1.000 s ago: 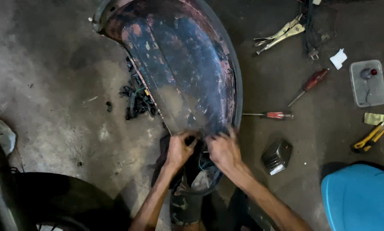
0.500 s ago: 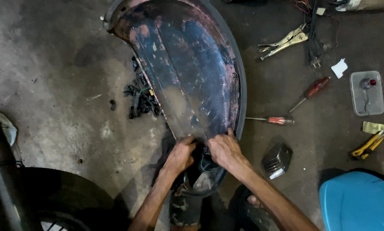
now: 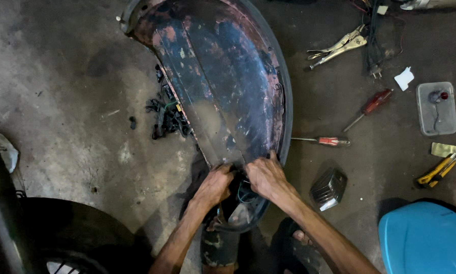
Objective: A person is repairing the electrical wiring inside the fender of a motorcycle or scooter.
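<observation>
Both the left hand and right hand are closing their fingers on wiring at the near end of the rusty fender.

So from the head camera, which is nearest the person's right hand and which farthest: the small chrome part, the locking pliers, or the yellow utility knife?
Measured from the right hand:
1. Chrome part, on the floor just to its right.
2. Yellow utility knife, far right, beside the blue plastic thing.
3. Locking pliers, up top, right of the rusty fender; nearly level with the knife, a close call.

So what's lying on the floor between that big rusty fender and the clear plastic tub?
In the head view, two red-handled screwdrivers lie on the concrete between the rusty curved metal fender and the clear plastic tub.
</observation>
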